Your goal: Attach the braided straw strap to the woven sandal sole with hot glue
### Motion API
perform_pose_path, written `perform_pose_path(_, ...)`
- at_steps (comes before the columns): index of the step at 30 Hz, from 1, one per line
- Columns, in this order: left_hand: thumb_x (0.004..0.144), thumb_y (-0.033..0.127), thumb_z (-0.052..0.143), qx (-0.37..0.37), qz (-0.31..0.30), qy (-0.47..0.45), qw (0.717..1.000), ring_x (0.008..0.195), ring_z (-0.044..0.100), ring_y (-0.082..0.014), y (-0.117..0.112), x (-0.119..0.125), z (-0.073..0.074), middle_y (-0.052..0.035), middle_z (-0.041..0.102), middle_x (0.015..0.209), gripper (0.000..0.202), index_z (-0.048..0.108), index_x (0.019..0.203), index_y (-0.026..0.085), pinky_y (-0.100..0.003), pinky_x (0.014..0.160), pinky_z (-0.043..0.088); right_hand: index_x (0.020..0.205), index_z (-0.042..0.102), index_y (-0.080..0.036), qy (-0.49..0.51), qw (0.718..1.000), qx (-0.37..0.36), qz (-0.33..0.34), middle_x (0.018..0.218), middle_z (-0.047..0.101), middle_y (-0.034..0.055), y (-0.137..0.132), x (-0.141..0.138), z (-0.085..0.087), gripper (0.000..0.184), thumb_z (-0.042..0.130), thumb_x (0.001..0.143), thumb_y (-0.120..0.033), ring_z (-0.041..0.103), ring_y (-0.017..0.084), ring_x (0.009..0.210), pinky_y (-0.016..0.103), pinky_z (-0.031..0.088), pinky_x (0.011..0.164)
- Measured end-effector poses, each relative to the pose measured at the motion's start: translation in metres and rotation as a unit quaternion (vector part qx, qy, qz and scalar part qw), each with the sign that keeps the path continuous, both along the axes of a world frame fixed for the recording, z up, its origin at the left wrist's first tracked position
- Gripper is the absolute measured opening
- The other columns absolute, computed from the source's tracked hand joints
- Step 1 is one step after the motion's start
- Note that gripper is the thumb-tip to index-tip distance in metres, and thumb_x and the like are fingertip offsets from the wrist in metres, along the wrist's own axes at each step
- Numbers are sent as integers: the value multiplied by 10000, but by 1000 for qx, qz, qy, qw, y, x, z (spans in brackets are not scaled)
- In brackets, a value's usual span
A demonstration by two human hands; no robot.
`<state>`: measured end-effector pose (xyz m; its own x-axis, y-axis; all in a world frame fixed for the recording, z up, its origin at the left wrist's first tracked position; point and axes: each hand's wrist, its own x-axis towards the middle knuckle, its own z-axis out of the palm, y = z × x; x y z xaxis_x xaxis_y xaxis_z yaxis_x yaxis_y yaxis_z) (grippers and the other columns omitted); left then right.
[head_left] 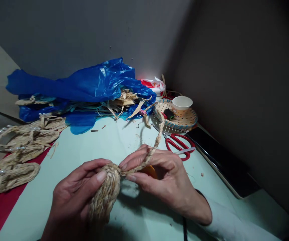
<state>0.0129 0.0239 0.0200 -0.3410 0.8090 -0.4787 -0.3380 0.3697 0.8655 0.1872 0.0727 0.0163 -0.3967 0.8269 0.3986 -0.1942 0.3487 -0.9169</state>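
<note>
A coiled, sole-shaped piece of braided straw is pinched in my left hand, thumb on its near face and fingers behind. From its upper end runs a loose straw braid, which arcs up over my right hand toward the basket. Close beside the coiled end, the thumb and fingers of my right hand grip this braid. Something orange shows partly behind the right fingers; I cannot make out what it is. The lower end of the coiled piece lies in shadow.
Small woven straw sandals with beads lie at the left on red cloth. A blue plastic bag with dry husks stands behind. At right are a shallow basket, paper cup, red-handled scissors and a black tablet-like slab.
</note>
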Motion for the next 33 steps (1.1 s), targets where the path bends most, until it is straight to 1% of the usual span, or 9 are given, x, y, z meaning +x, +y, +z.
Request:
perform_pose_path(3, 485, 396, 958, -2, 3, 8, 1000, 574, 682, -142, 0, 0, -1, 8, 797, 643, 390, 778, 801, 254, -178, 533, 514, 927, 824, -73, -9, 1000, 24, -8, 912, 831, 155, 1, 0, -2, 88, 758, 885, -116, 765, 226, 878, 336, 590, 836)
perform_pose_path(6, 504, 381, 942, -3, 3, 22, 1000, 597, 692, -147, 0, -1, -2, 12, 799, 655, 370, 774, 811, 260, -180, 544, 525, 934, 828, -120, -17, 998, 55, -27, 925, 844, 126, 0, -1, -4, 79, 762, 900, -149, 776, 217, 883, 343, 585, 838)
perform_pose_path(10, 504, 359, 934, -14, 3, 27, 1000, 605, 687, -144, 1, -2, -1, 14, 793, 660, 374, 770, 822, 248, -172, 531, 514, 970, 825, -134, -27, 993, 103, -52, 951, 850, 108, -3, -3, -8, 107, 768, 886, -103, 784, 214, 901, 360, 553, 890)
perform_pose_path(14, 521, 381, 934, -3, 5, 25, 1000, 626, 702, -166, 2, -2, 0, -20, 799, 686, 394, 781, 847, 222, -194, 557, 543, 996, 826, -133, -42, 991, 111, -57, 991, 846, 122, -5, -4, -8, 135, 746, 895, -93, 774, 216, 921, 372, 532, 898)
perform_pose_path(18, 544, 344, 922, 7, 6, 7, 1000, 585, 692, -158, 2, -2, -1, -9, 774, 658, 362, 782, 854, 219, -184, 513, 532, 1047, 821, -107, -56, 987, 138, -56, 1007, 838, 159, -6, -4, -7, 175, 701, 920, -106, 775, 226, 903, 377, 525, 865)
perform_pose_path(23, 588, 309, 913, 16, 6, -7, 1000, 623, 710, -144, 4, -4, -6, -8, 783, 700, 325, 779, 868, 213, -162, 562, 561, 1108, 811, -169, -75, 983, 150, -73, 1055, 837, 126, -8, -5, -11, 251, 697, 903, -80, 775, 207, 892, 364, 521, 894)
perform_pose_path(26, 582, 298, 929, 21, 7, -34, 999, 573, 697, -132, 5, -7, -12, 7, 765, 668, 344, 769, 876, 218, -173, 557, 578, 1134, 799, -183, -87, 981, 155, -75, 1091, 832, 114, -10, -8, -15, 274, 708, 897, -78, 771, 206, 895, 368, 518, 904)
perform_pose_path(29, 558, 288, 952, 35, 11, -63, 997, 574, 703, -148, 6, -11, -18, -13, 784, 708, 401, 752, 896, 207, -190, 522, 577, 1146, 790, -143, -109, 979, 159, -64, 1115, 820, 148, -11, -10, -17, 246, 713, 914, -113, 755, 226, 931, 380, 525, 895)
perform_pose_path(33, 603, 265, 926, 43, 12, -73, 996, 597, 726, -177, 7, -12, -21, -24, 785, 750, 380, 720, 914, 193, -219, 513, 577, 1164, 770, -54, -148, 978, 145, -36, 1187, 787, 192, -12, -12, -16, 260, 696, 948, -178, 727, 247, 1029, 382, 527, 945)
